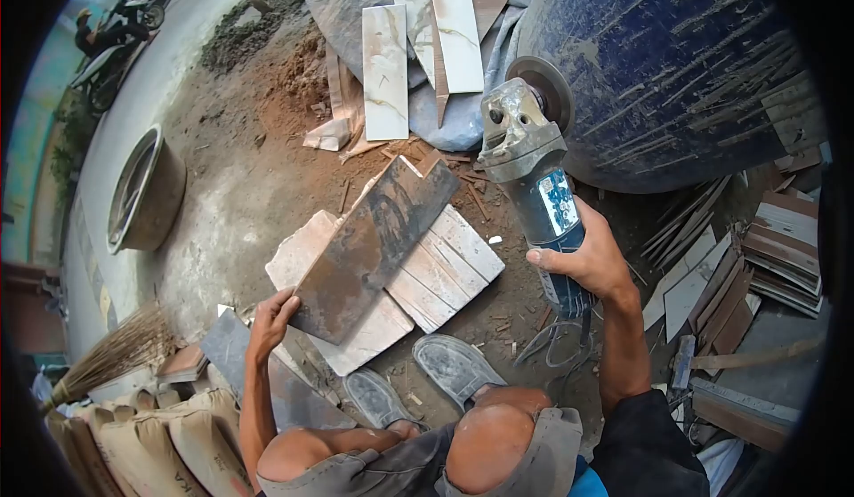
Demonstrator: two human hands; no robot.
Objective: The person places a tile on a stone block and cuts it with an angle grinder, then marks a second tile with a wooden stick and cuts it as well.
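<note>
My right hand (592, 252) is wrapped round the body of a blue angle grinder (544, 190), whose round disc (544, 92) points up and away, beside the big blue drum. My left hand (274, 313) pinches the near left corner of a dark brown, stained tile piece (369, 252). That tile lies slantwise over pale stone slabs (454, 270) on the ground, between my hands and beyond my feet. The grinder and the tile are apart. Whether the disc spins cannot be told.
White marbled tile strips (385, 74) lean on a grey sheet ahead. The blue drum (667, 70) stands at the right, above stacked tile offcuts (783, 248). At the left are a round tub (149, 193), a broom (120, 350) and paper sacks (147, 452). A person (86, 34) sits beyond.
</note>
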